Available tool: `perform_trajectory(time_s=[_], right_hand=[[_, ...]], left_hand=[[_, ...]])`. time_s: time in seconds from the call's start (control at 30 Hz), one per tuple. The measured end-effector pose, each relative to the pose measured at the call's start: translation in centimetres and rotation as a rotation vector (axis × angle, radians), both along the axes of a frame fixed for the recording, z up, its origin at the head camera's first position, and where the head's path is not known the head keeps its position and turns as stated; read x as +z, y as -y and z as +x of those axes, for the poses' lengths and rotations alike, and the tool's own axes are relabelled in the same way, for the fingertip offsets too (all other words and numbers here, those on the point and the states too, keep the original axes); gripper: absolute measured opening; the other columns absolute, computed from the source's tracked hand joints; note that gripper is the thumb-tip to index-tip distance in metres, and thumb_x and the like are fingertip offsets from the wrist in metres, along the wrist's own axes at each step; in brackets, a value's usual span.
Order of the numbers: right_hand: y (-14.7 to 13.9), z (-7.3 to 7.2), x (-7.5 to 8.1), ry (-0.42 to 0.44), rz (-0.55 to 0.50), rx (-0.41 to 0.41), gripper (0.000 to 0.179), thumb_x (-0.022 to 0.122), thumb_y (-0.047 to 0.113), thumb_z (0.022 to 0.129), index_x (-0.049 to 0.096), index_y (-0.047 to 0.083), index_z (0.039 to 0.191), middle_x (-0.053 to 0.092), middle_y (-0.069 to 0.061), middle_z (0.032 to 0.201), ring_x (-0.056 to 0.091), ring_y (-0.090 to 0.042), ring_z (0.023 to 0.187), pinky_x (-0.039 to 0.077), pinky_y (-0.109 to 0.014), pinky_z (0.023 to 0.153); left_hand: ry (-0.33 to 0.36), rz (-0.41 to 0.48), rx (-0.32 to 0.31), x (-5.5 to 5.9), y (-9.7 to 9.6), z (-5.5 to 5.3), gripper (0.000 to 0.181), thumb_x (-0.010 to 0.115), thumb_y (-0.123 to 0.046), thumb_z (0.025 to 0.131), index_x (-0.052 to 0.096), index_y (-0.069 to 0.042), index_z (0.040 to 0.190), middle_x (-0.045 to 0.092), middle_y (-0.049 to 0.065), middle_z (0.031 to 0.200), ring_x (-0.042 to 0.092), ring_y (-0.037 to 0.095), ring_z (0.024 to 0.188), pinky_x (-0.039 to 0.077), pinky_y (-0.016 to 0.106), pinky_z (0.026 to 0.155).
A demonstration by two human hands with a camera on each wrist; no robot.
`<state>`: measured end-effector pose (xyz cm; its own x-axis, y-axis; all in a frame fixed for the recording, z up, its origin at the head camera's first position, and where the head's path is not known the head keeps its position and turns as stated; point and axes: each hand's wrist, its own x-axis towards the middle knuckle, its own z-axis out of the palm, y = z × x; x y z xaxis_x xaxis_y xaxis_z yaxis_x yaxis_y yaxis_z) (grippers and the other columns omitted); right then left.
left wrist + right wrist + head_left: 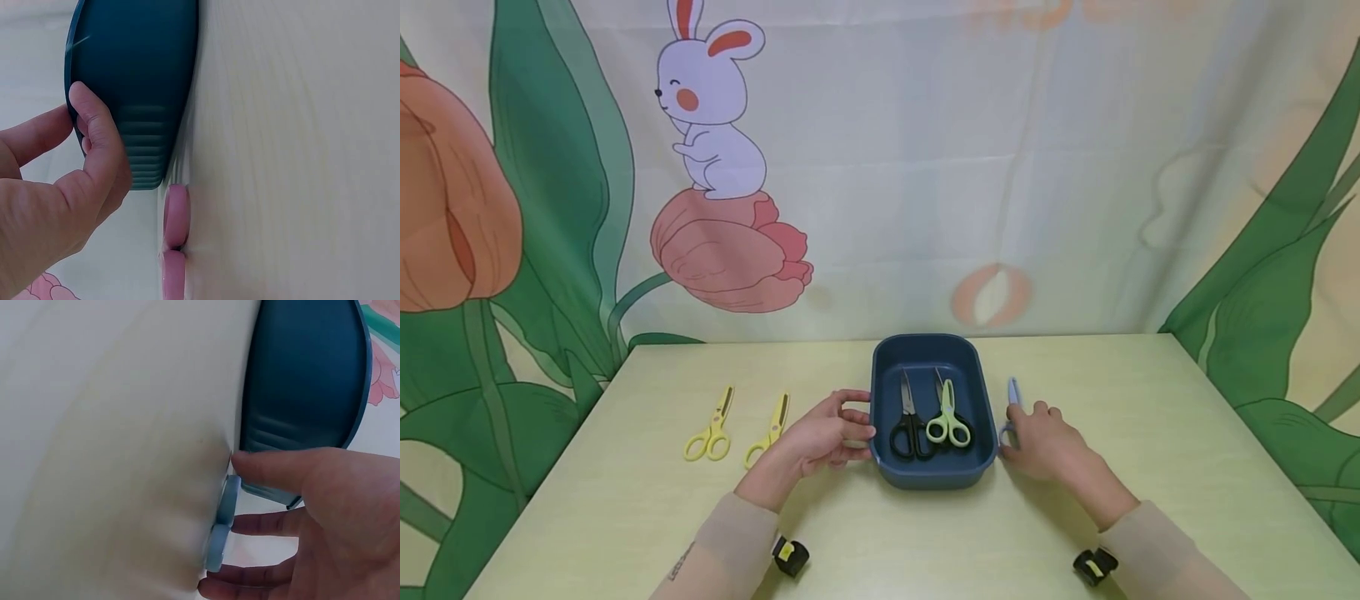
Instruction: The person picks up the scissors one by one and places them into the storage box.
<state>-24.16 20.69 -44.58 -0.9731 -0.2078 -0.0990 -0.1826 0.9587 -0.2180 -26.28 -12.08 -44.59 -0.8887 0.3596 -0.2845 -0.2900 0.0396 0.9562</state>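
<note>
A dark blue bin (928,481) stands on the table, holding black-handled scissors (912,437) and light green scissors (948,425). My left hand (827,433) is at its left side. In the left wrist view, the bent fingers (97,131) hold the bin's rim. Below them, pink scissors handles (176,215) lie on the table, not visible in the head view. To the right of the bin, my right hand (1047,437) reaches down over blue scissors (1014,392). The right wrist view has its fairly straight thumb and fingers about the blue handles (229,500), touching them.
Yellow scissors (711,433) lie at the table's left, with a second yellow pair (772,429) partly hidden behind the left forearm. A printed curtain (895,208) hangs along the table's back edge.
</note>
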Motion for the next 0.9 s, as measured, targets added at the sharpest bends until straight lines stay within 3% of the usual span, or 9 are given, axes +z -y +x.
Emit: perform_trajectory(time_s=[0.23, 0.43, 0.9], right_hand=[[-0.08, -0.15, -0.06, -0.015, -0.016, 0.028, 0.033, 0.072, 0.022, 0.093, 0.06, 0.006, 0.119, 0.052, -0.021, 0.099, 0.053, -0.041, 0.094, 0.049, -0.053, 0.068], [-0.18, -0.43, -0.21, -0.009, -0.019, 0.03, 0.028, 0.069, 0.017, 0.092, 0.061, 0.006, 0.117, 0.051, -0.022, 0.099, 0.052, -0.042, 0.094, 0.049, -0.052, 0.068], [0.0, -0.95, -0.24, 0.019, -0.001, -0.055, 0.051, 0.069, 0.027, 0.091, 0.054, -0.004, 0.129, 0.049, -0.035, 0.109, 0.051, -0.047, 0.102, 0.049, -0.058, 0.078]], left_hand=[[-0.005, 0.002, 0.005, -0.13, -0.09, -0.04, 0.062, 0.062, 0.007, 0.097, 0.034, -0.002, 0.152, 0.05, 0.013, 0.107, 0.062, 0.025, 0.082, 0.055, 0.031, 0.069], [-0.003, 0.004, 0.002, -0.14, -0.07, 0.05, 0.062, 0.062, 0.007, 0.097, 0.034, -0.002, 0.152, 0.05, 0.013, 0.107, 0.062, 0.025, 0.083, 0.056, 0.032, 0.072], [0.001, -0.004, 0.003, -0.03, -0.09, 0.1, 0.062, 0.061, 0.007, 0.097, 0.035, -0.003, 0.152, 0.05, 0.013, 0.109, 0.062, 0.026, 0.084, 0.055, 0.031, 0.07]])
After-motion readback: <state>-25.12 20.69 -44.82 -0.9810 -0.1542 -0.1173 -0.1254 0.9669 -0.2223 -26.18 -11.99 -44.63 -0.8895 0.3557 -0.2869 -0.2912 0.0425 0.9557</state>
